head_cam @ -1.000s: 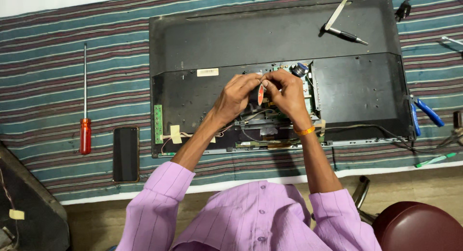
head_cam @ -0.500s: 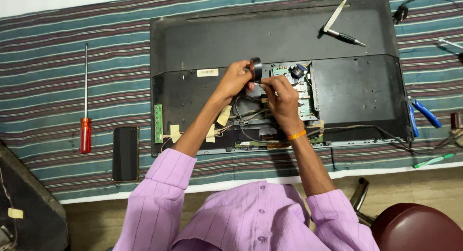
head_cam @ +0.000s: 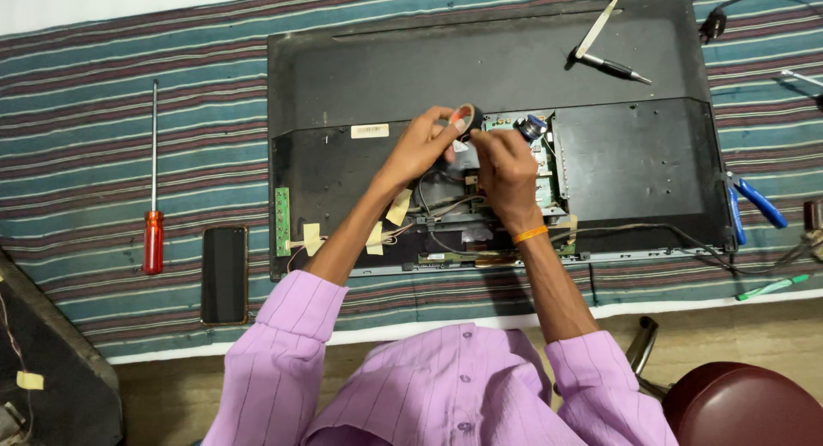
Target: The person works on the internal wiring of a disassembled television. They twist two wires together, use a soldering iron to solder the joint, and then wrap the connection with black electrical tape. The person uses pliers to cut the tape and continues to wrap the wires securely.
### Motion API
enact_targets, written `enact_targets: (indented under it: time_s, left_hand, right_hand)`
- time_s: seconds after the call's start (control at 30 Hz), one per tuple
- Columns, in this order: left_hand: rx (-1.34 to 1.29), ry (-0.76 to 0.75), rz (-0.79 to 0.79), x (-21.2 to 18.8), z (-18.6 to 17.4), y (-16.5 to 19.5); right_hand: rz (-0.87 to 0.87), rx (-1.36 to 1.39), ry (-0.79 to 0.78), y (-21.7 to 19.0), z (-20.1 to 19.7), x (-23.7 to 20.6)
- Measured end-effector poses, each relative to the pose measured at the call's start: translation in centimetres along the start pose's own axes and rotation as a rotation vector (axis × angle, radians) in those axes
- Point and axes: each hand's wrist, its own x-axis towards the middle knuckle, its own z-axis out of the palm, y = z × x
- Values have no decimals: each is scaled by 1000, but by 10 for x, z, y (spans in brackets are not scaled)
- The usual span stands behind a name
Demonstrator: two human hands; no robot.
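Observation:
A black flat-screen set [head_cam: 429, 69] lies face down on a striped cloth, its lower back open on circuit boards and wires. My left hand [head_cam: 417, 146] holds a roll of black tape [head_cam: 463, 120] above the open middle. Beside it, my right hand [head_cam: 506, 167] pinches the tape's loose end, fingers closed, over the green circuit board [head_cam: 542, 159]. Pieces of tan tape hold wires near the lower left of the set.
A long red-handled screwdriver [head_cam: 153, 206] and a black phone [head_cam: 225, 274] lie left of the set. A soldering iron [head_cam: 613, 67] rests on its top right. Blue-handled pliers [head_cam: 754, 204] and a green pen [head_cam: 771, 286] lie at right. A maroon stool [head_cam: 746, 407] stands lower right.
Both hands have risen from the wiring, and the tape roll has come into view in my left hand, moving up and right while my right hand pulls at its end.

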Motion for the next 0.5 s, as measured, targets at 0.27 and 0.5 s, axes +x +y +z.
enact_targets:
  time_s: [0.27, 0.5]
  left_hand:
    - [582, 133, 650, -37, -4, 24]
    - [243, 38, 401, -35, -5, 28]
  right_hand:
    - [220, 147, -150, 1, -20, 25]
    - [544, 373, -358, 7, -20, 32]
